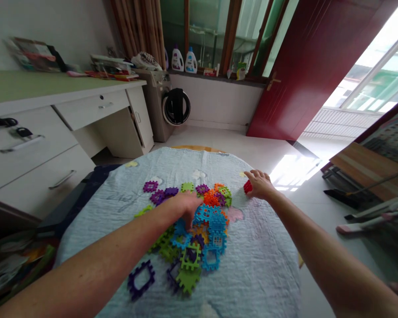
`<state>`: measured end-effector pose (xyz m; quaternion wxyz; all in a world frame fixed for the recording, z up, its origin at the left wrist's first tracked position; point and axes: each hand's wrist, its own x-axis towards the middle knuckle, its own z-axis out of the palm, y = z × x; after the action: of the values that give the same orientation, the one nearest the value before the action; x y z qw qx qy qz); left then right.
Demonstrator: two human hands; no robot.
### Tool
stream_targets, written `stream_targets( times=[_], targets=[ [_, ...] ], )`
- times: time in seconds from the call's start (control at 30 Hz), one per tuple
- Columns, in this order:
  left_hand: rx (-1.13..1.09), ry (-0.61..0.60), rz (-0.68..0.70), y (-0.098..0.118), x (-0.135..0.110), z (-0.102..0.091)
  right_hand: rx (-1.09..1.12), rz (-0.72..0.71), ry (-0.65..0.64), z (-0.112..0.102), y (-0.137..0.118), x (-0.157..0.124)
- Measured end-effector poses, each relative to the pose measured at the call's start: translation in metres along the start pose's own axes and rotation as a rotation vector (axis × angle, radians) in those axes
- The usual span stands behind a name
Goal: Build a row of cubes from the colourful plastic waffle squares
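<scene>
A pile of colourful plastic interlocking blocks (199, 238) in blue, green, purple and orange lies on a table under a pale blue cloth (262, 265). My left hand (185, 205) reaches into the pile's far side, fingers curled down on the blue blocks (207, 214). What it grips is hidden. My right hand (260, 183) rests near the table's far right edge, fingers closed around a red block (247, 187). A dark purple frame block (141, 278) lies apart at the near left.
White desk with drawers (53, 137) stands to the left, a washing machine (167, 106) behind it. A red door (305, 75) stands open at the far right. A wooden bench (361, 170) sits on the right. Detergent bottles (184, 59) are on the sill.
</scene>
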<state>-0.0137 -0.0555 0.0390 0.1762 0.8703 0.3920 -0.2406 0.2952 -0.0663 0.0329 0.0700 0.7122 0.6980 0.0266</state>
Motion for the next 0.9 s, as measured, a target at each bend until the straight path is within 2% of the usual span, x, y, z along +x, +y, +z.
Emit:
stream_targets(
  times=[0.07,0.17,0.43,0.57,0.7,0.9],
  targets=[
    [-0.014,-0.029,-0.006,0.006,-0.001,0.0,-0.119,-0.046,-0.105,0.003,0.003,0.01],
    [-0.003,0.025,-0.004,0.013,-0.006,0.005,-0.229,-0.073,-0.192,0.006,-0.006,0.02],
    [0.063,0.127,0.115,0.01,-0.014,0.016,-0.25,0.021,-0.281,0.012,-0.028,0.031],
    [0.082,0.239,0.171,0.008,-0.015,0.026,-0.236,0.01,-0.329,0.012,-0.031,0.031],
    [0.061,0.383,0.185,0.01,-0.024,0.033,-0.194,-0.029,-0.297,0.006,-0.028,0.023],
    [-0.092,0.567,0.131,0.004,-0.04,0.033,-0.046,-0.085,-0.147,-0.014,-0.03,0.005]
  ],
)
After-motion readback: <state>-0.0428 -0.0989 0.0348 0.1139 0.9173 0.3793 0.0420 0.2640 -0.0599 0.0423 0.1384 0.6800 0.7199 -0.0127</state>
